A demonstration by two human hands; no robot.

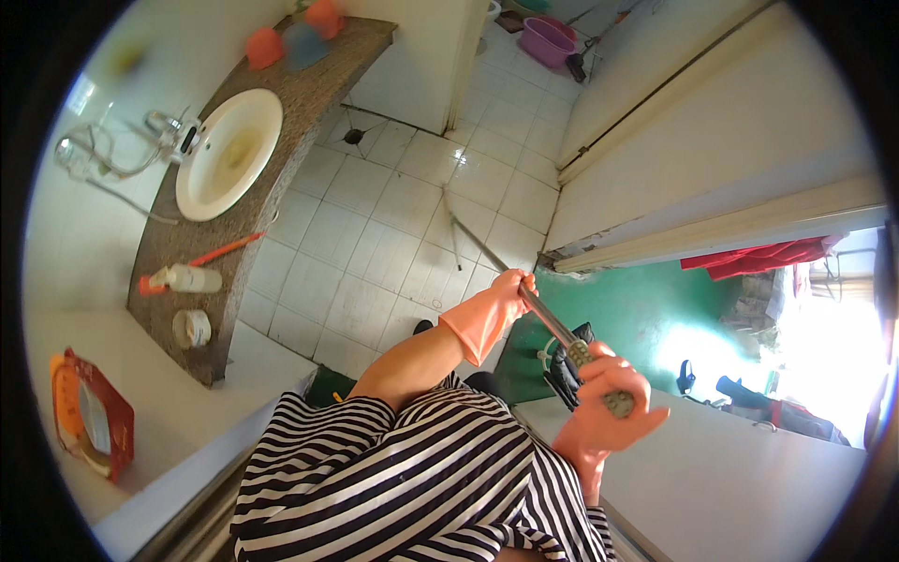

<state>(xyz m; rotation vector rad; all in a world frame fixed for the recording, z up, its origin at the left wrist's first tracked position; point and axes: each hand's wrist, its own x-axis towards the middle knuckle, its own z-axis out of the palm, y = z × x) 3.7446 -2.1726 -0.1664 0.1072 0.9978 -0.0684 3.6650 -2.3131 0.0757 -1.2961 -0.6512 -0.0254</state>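
Note:
A long-handled floor squeegee (482, 251) slants across the middle, its thin crossbar head on the white floor tiles. My left hand (510, 298), in a peach rubber glove, is wrapped round the metal pole about midway. Closer to me, my right hand (613, 398), gloved alike, grips the patterned handle end, with the thumb pointing outward. The pole runs from my right side forward and left to the head, which lies between the sink counter and the doorway.
A stone counter (309, 94) with an oval sink (229, 155) stands at left, holding a toothbrush-like red stick (225, 248), a white bottle (194, 278) and a jar (192, 329). A floor drain (353, 137) and purple basin (546, 43) lie farther off. Right, a doorway meets green floor (627, 290).

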